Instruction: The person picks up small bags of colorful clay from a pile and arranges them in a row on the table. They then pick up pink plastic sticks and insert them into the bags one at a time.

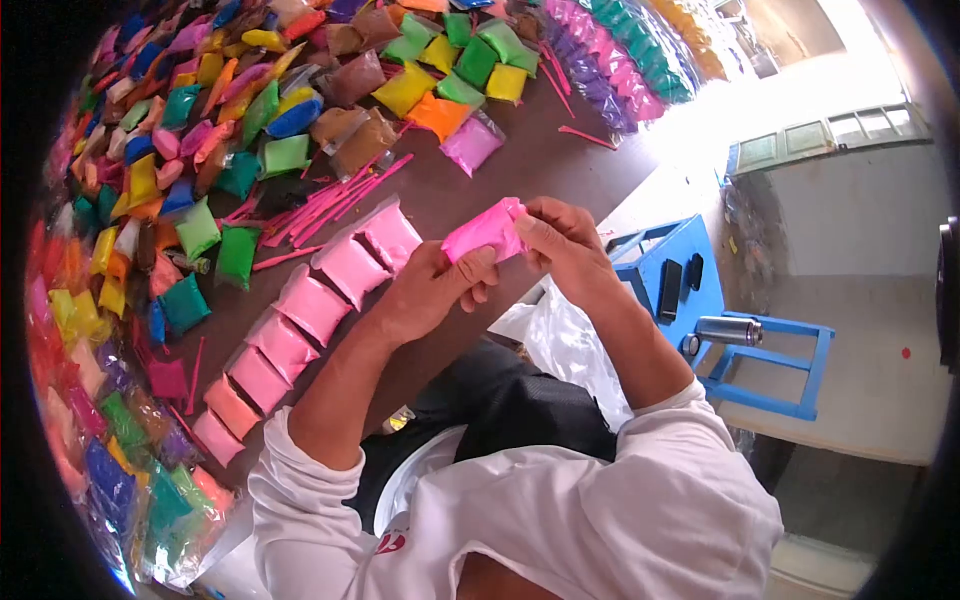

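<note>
A bright pink packet [478, 229] is held between both hands above the brown table [500, 180]. My left hand [425, 292] grips its left end, with the thumb pressed on the front. At the packet's right end, the thumb and fingers of my right hand [562, 245] pinch the wrapper. A row of light pink packets [312, 304] lies on the table to the left of my left hand, running from near the packet down to the lower left. Beyond that row lie thin pink sticks [330, 205] in a loose pile.
Many coloured packets [185, 305] are heaped along the left and far side. Strips of purple, pink and teal packets [640, 60] lie at the top. On the right stands a blue stool [700, 270] bearing dark objects and a metal flask [728, 331]. White plastic [570, 340] lies below my hands.
</note>
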`<action>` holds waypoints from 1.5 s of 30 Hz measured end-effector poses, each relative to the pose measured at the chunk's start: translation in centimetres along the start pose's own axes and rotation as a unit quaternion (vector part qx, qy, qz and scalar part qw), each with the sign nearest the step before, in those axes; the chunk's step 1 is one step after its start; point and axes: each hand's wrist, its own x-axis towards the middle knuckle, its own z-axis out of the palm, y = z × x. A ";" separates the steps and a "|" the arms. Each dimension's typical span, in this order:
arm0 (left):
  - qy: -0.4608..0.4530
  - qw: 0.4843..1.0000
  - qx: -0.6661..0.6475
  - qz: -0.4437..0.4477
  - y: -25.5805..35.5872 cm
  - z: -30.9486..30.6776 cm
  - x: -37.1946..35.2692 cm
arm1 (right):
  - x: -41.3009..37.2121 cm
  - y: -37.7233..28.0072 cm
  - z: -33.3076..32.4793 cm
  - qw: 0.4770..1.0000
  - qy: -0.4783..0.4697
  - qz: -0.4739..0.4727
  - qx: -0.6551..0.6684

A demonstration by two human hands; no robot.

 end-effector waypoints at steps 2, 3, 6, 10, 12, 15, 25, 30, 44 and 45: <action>-0.010 1.000 0.001 -0.005 0.0 -0.1 0.1 | -0.1 0.7 -0.5 0.990 -0.023 0.051 0.128; -0.012 1.000 0.005 -0.003 0.1 0.0 0.1 | 0.0 1.0 -0.7 0.989 -0.028 0.050 0.138; -0.015 1.000 0.019 -0.009 0.1 -0.1 0.0 | 0.0 0.8 -0.5 0.995 -0.017 0.026 0.096; -0.005 0.998 0.058 -0.022 0.6 0.5 -0.4 | 0.4 -1.1 0.7 0.987 0.024 -0.123 -0.104; 0.000 0.997 0.074 -0.016 0.6 0.7 -0.5 | 0.7 -0.6 0.2 0.963 0.039 -0.169 -0.206; -0.013 0.995 0.098 -0.002 -0.2 0.0 0.0 | 0.3 -0.6 0.6 0.965 0.085 -0.141 -0.204; -0.029 0.998 0.053 -0.016 -0.3 -0.3 0.0 | 0.5 -0.3 1.1 0.992 0.082 -0.041 0.083; -0.027 0.999 0.014 0.010 -0.6 -0.2 -0.1 | -0.3 -1.1 -0.2 0.999 0.018 -0.014 0.031; -0.011 1.000 0.022 -0.003 0.5 0.3 -0.1 | -1.7 -0.3 1.1 0.963 0.073 -0.172 -0.194; -0.013 1.000 0.017 0.000 0.5 0.3 -0.1 | -1.8 -0.2 1.3 0.962 0.090 -0.173 -0.194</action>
